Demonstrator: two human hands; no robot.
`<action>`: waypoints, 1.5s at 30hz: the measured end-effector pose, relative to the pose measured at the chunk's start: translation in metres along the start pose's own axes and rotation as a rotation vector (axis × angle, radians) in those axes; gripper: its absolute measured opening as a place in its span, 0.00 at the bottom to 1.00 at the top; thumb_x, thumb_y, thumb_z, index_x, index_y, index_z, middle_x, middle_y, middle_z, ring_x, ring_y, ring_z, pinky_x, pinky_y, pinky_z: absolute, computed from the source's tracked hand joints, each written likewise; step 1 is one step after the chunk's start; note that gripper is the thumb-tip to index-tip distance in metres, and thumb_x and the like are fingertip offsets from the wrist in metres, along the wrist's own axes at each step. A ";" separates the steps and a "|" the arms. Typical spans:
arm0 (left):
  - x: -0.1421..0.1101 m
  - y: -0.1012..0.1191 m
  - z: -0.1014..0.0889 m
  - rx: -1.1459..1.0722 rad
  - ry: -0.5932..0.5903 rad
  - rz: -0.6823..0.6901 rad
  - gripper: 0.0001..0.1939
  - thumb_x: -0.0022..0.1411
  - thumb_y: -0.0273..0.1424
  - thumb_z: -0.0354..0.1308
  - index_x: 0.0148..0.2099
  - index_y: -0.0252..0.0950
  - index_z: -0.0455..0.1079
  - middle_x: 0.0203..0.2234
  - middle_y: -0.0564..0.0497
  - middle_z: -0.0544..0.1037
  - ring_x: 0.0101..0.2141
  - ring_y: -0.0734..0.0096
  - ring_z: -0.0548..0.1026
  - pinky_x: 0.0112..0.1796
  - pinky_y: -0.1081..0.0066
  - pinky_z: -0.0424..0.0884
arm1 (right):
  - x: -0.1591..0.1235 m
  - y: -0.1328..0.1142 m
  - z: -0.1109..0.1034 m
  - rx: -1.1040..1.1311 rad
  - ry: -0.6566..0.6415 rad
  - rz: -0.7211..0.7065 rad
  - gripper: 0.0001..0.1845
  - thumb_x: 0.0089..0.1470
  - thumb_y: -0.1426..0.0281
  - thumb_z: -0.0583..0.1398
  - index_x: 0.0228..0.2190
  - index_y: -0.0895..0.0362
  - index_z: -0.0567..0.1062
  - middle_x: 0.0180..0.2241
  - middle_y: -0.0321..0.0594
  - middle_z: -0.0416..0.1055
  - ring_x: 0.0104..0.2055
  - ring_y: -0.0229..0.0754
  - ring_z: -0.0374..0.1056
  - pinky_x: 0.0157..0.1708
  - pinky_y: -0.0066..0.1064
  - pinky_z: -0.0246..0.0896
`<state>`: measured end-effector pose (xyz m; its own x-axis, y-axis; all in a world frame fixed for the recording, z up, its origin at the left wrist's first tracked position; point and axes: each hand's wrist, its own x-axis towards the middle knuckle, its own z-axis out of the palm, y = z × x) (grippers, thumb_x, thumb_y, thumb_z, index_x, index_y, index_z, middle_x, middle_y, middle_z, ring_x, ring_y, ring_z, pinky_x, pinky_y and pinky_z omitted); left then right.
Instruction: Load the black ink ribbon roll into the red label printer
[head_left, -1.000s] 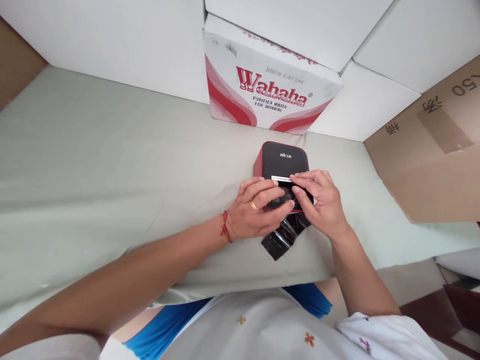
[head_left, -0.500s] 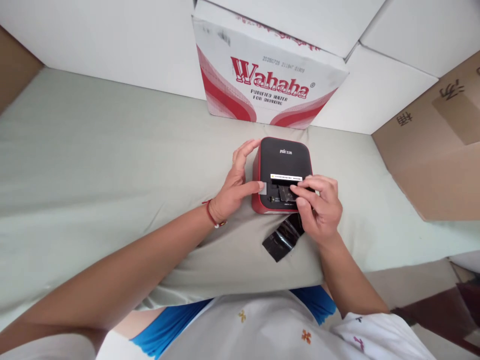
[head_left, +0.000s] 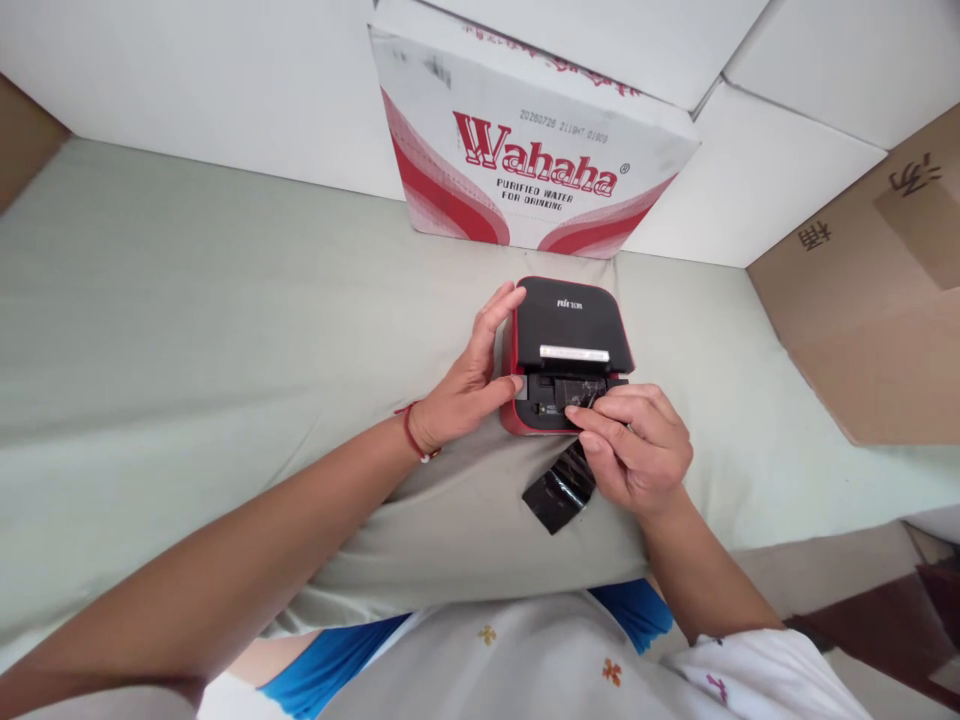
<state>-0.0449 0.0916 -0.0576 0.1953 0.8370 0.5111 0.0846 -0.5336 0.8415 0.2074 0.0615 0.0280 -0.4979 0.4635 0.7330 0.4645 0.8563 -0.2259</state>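
Left hand [head_left: 484, 365] spread on device [head_left: 571, 325]; right hand [head_left: 626, 440] curled, pinch unclear | device between hands | one device, one Wahaha box [head_left: 536, 160], apparently one black film [head_left: 559, 495]

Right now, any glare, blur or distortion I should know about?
Head view: soft, even light, faint shadows; glare streaks on the black strip; white label washed out, its text unreadable. Head view: logo on the black lid blurred, large print on the Wahaha carton legible. Head view: wide-angle stretch towards the edges, forearms included.
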 end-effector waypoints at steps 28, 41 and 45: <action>0.007 -0.025 0.010 -0.145 0.072 -0.052 0.54 0.69 0.47 0.70 0.86 0.52 0.45 0.84 0.39 0.54 0.82 0.43 0.57 0.78 0.39 0.63 | 0.105 0.035 -0.009 -0.260 -0.757 0.280 0.17 0.59 0.70 0.69 0.50 0.50 0.86 0.45 0.46 0.85 0.38 0.51 0.78 0.35 0.40 0.68; 0.006 -0.020 0.004 -0.324 0.008 -0.115 0.53 0.68 0.52 0.72 0.84 0.56 0.48 0.86 0.47 0.48 0.84 0.37 0.48 0.82 0.35 0.50 | -0.015 0.061 -0.126 -0.226 -0.849 0.968 0.26 0.62 0.46 0.61 0.47 0.52 0.83 0.29 0.40 0.81 0.28 0.49 0.72 0.33 0.42 0.69; 0.006 -0.020 0.003 -0.308 0.007 -0.116 0.52 0.68 0.51 0.71 0.84 0.57 0.48 0.85 0.48 0.50 0.84 0.39 0.49 0.82 0.35 0.52 | -0.032 0.060 -0.112 -0.360 -0.567 0.963 0.30 0.60 0.49 0.61 0.53 0.55 0.85 0.51 0.53 0.86 0.28 0.46 0.71 0.41 0.47 0.73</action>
<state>-0.0430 0.1071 -0.0721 0.1949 0.8916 0.4088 -0.1937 -0.3736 0.9071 0.3337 0.0721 0.0630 -0.0408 0.9978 -0.0532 0.9625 0.0249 -0.2702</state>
